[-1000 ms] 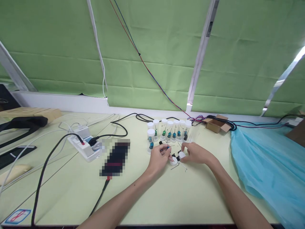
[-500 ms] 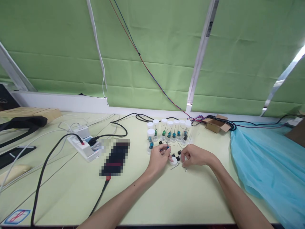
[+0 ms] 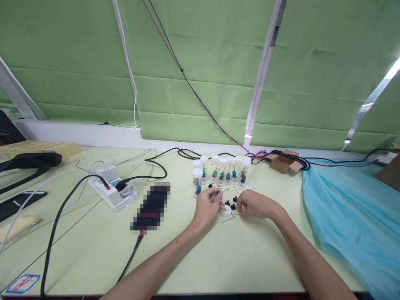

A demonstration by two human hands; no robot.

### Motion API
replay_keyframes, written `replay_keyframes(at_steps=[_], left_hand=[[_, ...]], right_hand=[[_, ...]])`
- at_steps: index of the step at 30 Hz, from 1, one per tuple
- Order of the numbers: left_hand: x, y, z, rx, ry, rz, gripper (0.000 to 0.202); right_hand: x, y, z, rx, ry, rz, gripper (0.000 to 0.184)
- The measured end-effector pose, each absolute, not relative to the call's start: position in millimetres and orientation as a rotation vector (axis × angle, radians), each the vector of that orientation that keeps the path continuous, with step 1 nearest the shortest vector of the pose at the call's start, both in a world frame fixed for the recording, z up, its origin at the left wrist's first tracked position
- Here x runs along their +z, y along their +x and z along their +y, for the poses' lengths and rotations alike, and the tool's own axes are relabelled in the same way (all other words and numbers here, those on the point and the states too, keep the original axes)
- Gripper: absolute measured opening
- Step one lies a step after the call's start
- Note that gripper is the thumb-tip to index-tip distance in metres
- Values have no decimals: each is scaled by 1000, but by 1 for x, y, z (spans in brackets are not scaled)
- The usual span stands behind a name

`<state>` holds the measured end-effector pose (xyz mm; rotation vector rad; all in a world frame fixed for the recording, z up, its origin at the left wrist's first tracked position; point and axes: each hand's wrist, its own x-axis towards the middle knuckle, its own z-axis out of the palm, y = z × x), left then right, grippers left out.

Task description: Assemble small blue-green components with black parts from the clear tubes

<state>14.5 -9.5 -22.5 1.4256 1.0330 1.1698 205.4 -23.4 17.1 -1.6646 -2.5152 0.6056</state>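
Left hand (image 3: 206,208) pinches small blue piece (image 3: 218,192) over surface (image 3: 240,258), near white cap (image 3: 226,211). Right hand (image 3: 256,203) curled beside black pieces (image 3: 233,206); cannot tell whether pinching anything. Capped vials (image 3: 197,183) stand beyond.

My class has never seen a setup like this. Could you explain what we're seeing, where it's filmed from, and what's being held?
There is no machine, only a person's bare left hand and right hand. One camera, worn on the person's head, looks forward and down. On the pale table stand clear, white-lidded vials. Nearer the hands lie a white cap, black parts and thin metal rods. The left hand pinches a small blue part. Whether the right hand holds anything is hard to tell.
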Motion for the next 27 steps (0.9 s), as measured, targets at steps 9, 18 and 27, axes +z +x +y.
replay_keyframes(at_steps=[9, 18, 27], left_hand=[[-20, 14, -11, 1189, 1447, 1059, 25], [-18, 15, -13, 1179, 1480, 1049, 22], [-20, 15, -14, 1187, 1477, 1045, 22]], right_hand=[[25, 190, -33, 376, -1863, -2561, 20], [29, 176, -41, 195, -1939, -2626, 17], [29, 179, -40, 264, -1911, -2616, 14]])
